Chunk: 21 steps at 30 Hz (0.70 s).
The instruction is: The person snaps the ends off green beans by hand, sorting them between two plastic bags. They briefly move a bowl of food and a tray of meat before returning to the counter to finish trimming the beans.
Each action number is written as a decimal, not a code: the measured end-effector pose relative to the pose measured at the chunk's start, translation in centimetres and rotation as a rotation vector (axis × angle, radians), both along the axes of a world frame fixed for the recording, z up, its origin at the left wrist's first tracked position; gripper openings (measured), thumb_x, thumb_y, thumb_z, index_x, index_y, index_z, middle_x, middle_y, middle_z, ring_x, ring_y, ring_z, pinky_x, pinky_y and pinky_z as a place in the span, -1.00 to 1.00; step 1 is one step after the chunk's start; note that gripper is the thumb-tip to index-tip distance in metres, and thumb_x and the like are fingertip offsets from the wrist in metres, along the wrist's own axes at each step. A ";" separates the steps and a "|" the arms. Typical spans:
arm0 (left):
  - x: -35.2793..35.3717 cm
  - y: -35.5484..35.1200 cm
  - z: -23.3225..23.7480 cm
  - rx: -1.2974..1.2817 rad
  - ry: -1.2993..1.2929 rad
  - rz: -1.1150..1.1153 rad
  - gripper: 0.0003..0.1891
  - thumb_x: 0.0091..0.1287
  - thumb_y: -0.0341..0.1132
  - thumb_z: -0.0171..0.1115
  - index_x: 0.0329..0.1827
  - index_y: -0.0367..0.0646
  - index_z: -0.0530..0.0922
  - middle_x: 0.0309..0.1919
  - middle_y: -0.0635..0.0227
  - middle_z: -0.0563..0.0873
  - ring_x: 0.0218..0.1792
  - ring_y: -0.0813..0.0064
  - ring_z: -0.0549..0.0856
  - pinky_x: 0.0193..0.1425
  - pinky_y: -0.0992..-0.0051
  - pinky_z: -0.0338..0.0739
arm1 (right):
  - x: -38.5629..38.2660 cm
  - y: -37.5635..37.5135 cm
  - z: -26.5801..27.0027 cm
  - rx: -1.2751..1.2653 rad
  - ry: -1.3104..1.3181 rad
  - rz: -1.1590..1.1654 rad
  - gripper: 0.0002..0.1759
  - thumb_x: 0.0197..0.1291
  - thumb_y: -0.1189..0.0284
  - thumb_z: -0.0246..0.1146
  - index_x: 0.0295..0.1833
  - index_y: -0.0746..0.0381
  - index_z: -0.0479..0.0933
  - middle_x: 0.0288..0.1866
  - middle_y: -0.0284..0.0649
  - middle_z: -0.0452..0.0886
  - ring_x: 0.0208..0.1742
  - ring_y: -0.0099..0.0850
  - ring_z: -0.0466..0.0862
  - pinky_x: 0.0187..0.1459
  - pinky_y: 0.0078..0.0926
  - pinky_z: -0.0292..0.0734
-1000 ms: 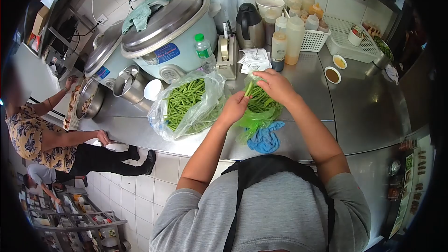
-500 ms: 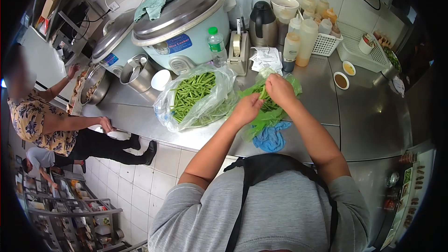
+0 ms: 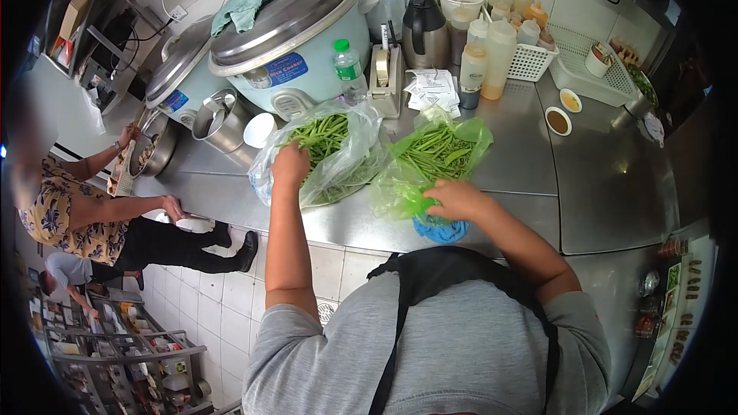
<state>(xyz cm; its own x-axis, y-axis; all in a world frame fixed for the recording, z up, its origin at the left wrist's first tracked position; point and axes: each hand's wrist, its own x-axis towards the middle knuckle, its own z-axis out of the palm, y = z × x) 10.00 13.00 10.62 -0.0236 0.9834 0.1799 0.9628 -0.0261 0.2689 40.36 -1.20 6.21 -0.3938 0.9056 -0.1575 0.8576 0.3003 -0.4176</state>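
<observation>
My left hand reaches into the clear plastic bag at its left side, over a heap of cut green beans. Its fingers are curled down towards the heap, and whatever they hold is hidden. To the right lies an opened green plastic bag with long, whole green beans on it. At the near edge of this green bag, my right hand has its fingers closed on the plastic. A crumpled blue cloth sits partly under the bag, close to the counter's front edge.
Behind the bags stand a large rice cooker, a green-capped bottle, a tape dispenser and a thermos jug. Sauce bottles and two small sauce bowls are at right. A person stands at left by a metal pot.
My hands have parted from above the green bag. The left has moved left into the clear bag; the right has come down to the green bag's near edge.
</observation>
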 end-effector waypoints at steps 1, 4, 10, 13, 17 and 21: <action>0.4 -0.4 -0.4 0.053 0.055 0.068 -0.75 0.09 -0.34 0.07 -0.17 -0.19 0.50 -0.27 0.01 0.56 -0.15 0.08 0.52 -0.14 0.25 0.40 | -0.1 -0.4 -0.1 -0.010 -0.009 -0.008 -0.62 -0.03 0.18 0.14 -0.05 0.04 0.49 -0.14 -0.17 0.47 -0.09 -0.20 0.49 -0.12 -0.28 0.41; 2.4 -1.0 0.1 0.366 -0.043 0.042 -0.78 0.05 -0.38 0.11 -0.21 -0.18 0.51 -0.24 0.07 0.55 -0.12 0.10 0.48 -0.11 0.28 0.38 | -0.3 -1.0 -0.4 -0.025 -0.022 -0.030 -0.61 -0.03 0.22 0.15 -0.02 0.00 0.47 -0.08 -0.18 0.42 -0.02 -0.20 0.45 -0.06 -0.28 0.37; 13.7 -4.6 -2.1 0.371 -0.306 -0.868 -0.81 -0.10 -0.50 0.14 -0.37 -0.15 0.56 -0.49 0.23 0.54 -0.36 0.20 0.51 -0.27 0.32 0.39 | -1.0 -1.7 -1.0 -0.017 -0.042 -0.070 -0.61 -0.05 0.25 0.15 -0.02 0.01 0.47 -0.06 -0.13 0.40 -0.01 -0.20 0.44 -0.03 -0.25 0.35; 17.5 -5.6 -6.3 0.342 -0.018 -0.909 -0.83 -0.07 -0.38 0.12 -0.38 -0.02 0.57 -0.47 0.33 0.52 -0.34 0.30 0.49 -0.30 0.35 0.35 | -1.0 -2.2 -1.7 0.026 0.041 -0.113 -0.62 -0.05 0.27 0.16 -0.03 0.05 0.47 -0.07 -0.13 0.40 -0.03 -0.19 0.44 -0.04 -0.25 0.36; 18.7 -5.6 -8.4 0.272 0.079 -0.885 -0.88 -0.05 -0.31 0.12 -0.42 0.01 0.55 -0.42 0.41 0.51 -0.28 0.37 0.47 -0.25 0.35 0.32 | 0.8 -2.6 -2.1 0.046 0.513 -0.281 -0.66 -0.03 0.32 0.16 -0.06 0.12 0.47 -0.14 -0.09 0.44 -0.11 -0.17 0.49 -0.13 -0.29 0.41; 18.2 -5.1 -7.9 0.327 0.065 -0.933 -0.91 -0.06 -0.32 0.15 -0.46 -0.03 0.50 -0.44 0.39 0.51 -0.31 0.37 0.48 -0.26 0.35 0.35 | 3.7 -1.6 -0.6 0.203 0.561 -0.563 -0.71 0.01 0.36 0.14 -0.10 0.14 0.47 -0.18 -0.11 0.46 -0.20 -0.17 0.52 -0.19 -0.33 0.43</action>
